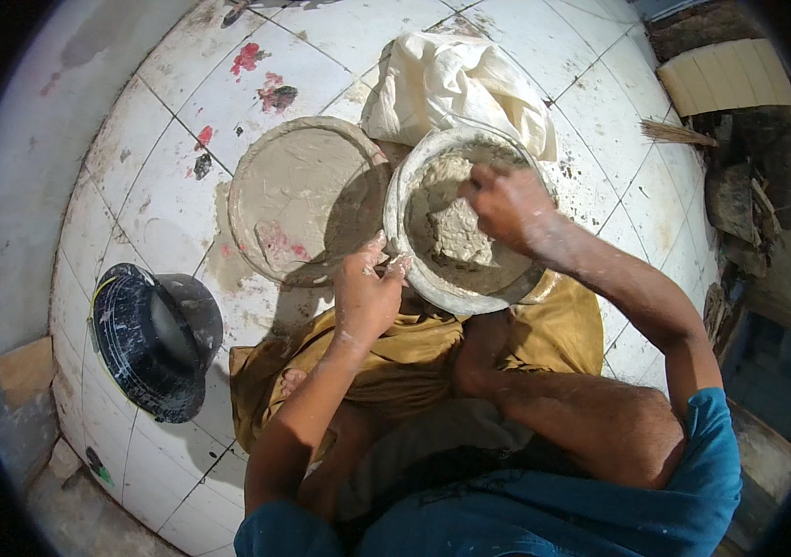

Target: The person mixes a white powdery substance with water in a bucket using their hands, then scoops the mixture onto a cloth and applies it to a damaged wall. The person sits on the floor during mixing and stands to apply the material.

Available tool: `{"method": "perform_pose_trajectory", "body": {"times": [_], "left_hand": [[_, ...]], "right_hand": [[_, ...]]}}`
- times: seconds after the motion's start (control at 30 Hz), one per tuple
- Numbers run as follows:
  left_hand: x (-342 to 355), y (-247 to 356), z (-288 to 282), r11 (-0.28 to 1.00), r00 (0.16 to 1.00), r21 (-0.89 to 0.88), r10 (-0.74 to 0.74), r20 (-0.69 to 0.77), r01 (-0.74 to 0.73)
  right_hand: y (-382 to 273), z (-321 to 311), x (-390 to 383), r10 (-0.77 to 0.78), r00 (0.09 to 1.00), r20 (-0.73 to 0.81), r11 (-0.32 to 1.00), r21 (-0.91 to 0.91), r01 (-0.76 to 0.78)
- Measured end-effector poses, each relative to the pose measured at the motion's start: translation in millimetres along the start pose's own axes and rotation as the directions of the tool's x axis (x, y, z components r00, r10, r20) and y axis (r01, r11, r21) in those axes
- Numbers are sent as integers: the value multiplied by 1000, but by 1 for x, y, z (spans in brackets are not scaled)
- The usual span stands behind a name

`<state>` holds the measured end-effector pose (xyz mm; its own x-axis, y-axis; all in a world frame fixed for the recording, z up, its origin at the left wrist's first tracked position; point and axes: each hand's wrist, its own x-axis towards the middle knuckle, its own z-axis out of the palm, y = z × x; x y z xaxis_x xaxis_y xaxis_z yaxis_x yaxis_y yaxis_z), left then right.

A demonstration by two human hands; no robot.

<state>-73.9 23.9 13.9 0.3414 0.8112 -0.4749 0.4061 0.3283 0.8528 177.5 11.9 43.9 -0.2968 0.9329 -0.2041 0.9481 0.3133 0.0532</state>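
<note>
The fingers of the right hand (507, 209) are bent inward at a lumpy grey clump (459, 237) inside the pale round basin (456, 299); that hand is blurred, so I cannot tell whether they clench any of the mix or only press on it. The left hand (365, 292) has its fingers grasping the near left part of the basin's rim, thumb uppermost. The clump sits in the middle of the basin, with wetter grey material around it.

Just left of the basin is a wide round tray (236, 200) filled almost to its edge with smooth grey paste (298, 186) (a few reddish smears show near its near side). A crumpled white sack (451, 74) lies just beyond the basin. Mustard-brown cloth (558, 325) spreads on the near side, around the person's folded legs, and a teal sleeve (706, 436) covers the right upper arm.

Farther out, a black tub (136, 348) splashed with pale marks rests at the left on the white tiled floor (159, 200). Red stains (247, 58) mark the tiles beyond the tray. At the far right are a bundle of thin twigs (679, 133) and a ribbed cream panel (730, 79).
</note>
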Motion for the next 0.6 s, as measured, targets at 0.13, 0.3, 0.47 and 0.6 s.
{"method": "perform_pose_trajectory", "body": {"times": [0.13,0.3,0.47,0.6], "left_hand": [[3,-20,-1,997,999,62,36,-13,-36],[6,-28,2,996,995,46,84,-49,-82],[6,-18,0,998,999,-48,-28,41,30],[5,-27,1,999,1000,-30,17,-14,-18]], "right_hand": [[-30,5,-20,-130,955,267,979,190,80],[-22,-36,-22,32,985,169,964,254,-75],[-4,-7,-28,-57,926,374,959,277,-53],[-12,-10,-24,164,986,-40,956,251,-149]]}}
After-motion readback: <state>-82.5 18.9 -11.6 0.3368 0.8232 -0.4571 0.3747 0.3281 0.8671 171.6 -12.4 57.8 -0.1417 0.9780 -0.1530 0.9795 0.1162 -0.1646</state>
